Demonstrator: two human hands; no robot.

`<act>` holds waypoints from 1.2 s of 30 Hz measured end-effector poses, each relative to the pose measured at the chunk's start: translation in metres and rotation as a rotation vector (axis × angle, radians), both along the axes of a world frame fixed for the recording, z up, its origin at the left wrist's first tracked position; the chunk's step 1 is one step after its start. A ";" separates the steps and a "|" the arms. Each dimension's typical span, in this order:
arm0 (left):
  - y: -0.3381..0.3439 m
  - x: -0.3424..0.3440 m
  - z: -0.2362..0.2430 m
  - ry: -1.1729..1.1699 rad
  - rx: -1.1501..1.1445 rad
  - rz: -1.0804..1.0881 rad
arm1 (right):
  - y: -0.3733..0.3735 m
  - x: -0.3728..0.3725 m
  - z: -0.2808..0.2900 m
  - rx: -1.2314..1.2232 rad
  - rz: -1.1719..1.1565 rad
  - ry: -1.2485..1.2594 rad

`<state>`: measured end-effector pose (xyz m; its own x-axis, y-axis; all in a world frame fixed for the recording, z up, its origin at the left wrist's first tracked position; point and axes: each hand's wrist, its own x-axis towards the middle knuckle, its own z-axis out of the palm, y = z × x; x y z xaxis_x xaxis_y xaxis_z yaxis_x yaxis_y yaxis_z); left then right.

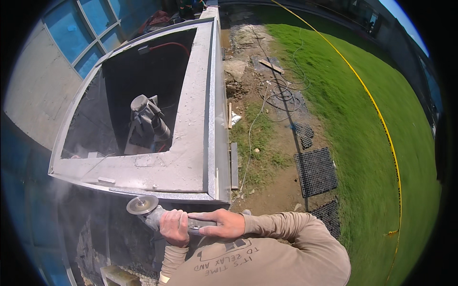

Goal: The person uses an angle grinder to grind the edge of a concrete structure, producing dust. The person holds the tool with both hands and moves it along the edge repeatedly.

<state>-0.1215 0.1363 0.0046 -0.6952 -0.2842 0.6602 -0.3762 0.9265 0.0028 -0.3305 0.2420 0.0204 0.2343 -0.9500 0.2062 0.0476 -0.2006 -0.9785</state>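
My left hand [174,229] grips a dusty angle grinder [155,218] near its head, below the front edge of a pale concrete frame [193,109]. My right hand [223,224] wraps over the tool's body, to the right of my left hand. The grinder's disc [142,205] sits just below the frame's metal edge strip [162,194]; whether it touches cannot be told. Pale dust hangs to the left of it. Inside the frame's dark opening stands a dusty grey cylindrical object [143,109] with wrapping round it.
Blue glass panels [86,33] line the left. At right lie a dirt strip [262,171] with black grid mats [316,169], looped hoses [281,93] and planks [271,66], then a lawn [381,190] crossed by yellow tape [377,102]. A grey block [117,276] lies at bottom left.
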 end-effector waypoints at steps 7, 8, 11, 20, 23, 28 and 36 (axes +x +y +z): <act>-0.012 -0.002 -0.005 0.009 -0.024 -0.008 | -0.008 -0.003 0.002 0.039 -0.014 0.010; -0.015 -0.001 -0.006 0.008 -0.021 -0.010 | -0.011 -0.002 0.002 0.062 0.001 0.002; -0.022 0.005 -0.009 0.005 -0.020 -0.007 | -0.018 0.002 0.001 0.115 0.038 -0.014; -0.043 0.008 -0.010 0.029 -0.010 -0.029 | -0.038 0.004 0.013 0.307 0.101 0.036; -0.040 0.009 -0.009 0.018 -0.002 -0.011 | -0.039 0.008 0.012 0.216 0.057 0.004; -0.025 0.009 -0.008 0.007 0.034 0.035 | -0.024 0.004 0.010 0.305 0.055 -0.030; 0.000 -0.007 0.010 0.009 0.003 0.017 | 0.000 -0.016 0.033 0.375 0.086 0.069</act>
<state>-0.1284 0.1360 0.0143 -0.6842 -0.2983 0.6655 -0.3921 0.9199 0.0092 -0.3462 0.2421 0.0533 0.3177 -0.9327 -0.1707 -0.0199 0.1734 -0.9847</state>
